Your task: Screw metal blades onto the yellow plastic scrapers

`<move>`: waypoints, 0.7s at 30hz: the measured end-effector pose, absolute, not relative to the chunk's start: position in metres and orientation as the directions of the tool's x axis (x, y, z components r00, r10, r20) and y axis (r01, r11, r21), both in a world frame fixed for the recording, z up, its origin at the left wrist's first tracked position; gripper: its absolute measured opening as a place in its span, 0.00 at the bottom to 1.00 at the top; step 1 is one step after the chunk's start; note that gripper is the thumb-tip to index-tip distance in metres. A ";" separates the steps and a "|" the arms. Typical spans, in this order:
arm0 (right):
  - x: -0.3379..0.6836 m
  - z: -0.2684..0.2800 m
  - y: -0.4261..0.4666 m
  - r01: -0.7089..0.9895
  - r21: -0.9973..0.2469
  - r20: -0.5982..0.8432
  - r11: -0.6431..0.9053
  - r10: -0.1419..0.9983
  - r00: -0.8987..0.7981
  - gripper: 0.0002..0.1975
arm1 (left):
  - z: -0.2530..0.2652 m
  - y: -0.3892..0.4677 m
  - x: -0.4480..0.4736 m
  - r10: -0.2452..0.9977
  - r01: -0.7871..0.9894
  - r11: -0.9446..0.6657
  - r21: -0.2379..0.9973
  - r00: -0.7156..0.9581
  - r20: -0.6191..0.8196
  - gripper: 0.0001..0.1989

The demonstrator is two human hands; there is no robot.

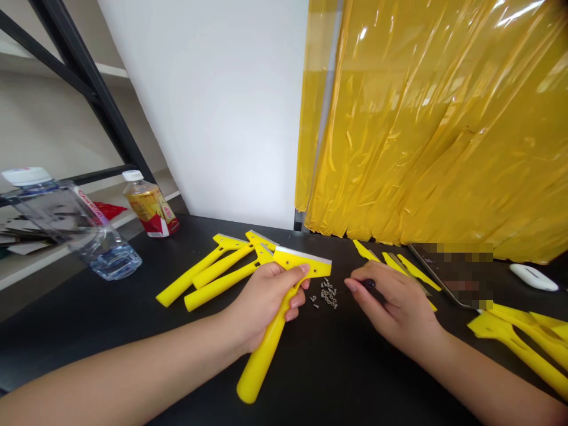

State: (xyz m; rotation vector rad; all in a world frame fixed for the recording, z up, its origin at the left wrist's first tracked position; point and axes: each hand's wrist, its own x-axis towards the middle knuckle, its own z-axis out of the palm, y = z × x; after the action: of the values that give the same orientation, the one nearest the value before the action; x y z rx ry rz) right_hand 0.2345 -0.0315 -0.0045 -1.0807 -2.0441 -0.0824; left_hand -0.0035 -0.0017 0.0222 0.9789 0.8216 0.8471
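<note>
My left hand [277,296] is wrapped round the neck of a yellow scraper [264,361], thumb on its head. A pale metal blade edge runs along the top of that head, and two holes show in its face. My right hand [399,302] is closed in a pinch on a small dark screwdriver [368,284], mostly hidden by the fingers. Between my hands lies a small pile of screws and nuts [328,296] on the black table. Left of my left hand, several yellow scrapers [195,275] with blades rest on the table.
Yellow blade covers [419,272] and a phone [452,275] lie behind my right hand. Further right are a white case [532,277] and yellow scraper handles [519,340]. A clear bottle [110,254] and a red-labelled bottle [153,207] stand left. Yellow film [435,118] hangs behind.
</note>
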 end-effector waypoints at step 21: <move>0.233 -0.005 -0.030 0.656 -0.297 0.674 0.694 0.639 -0.370 0.03 | 0.022 -0.001 -0.003 0.872 -0.216 0.330 0.919 0.443 -0.209 0.12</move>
State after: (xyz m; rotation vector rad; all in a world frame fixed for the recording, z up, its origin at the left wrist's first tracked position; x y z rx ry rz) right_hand 0.2333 -0.0301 -0.0055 -0.9888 -2.0915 -0.0268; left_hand -0.0026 -0.0015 0.0223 0.9733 0.8200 0.8267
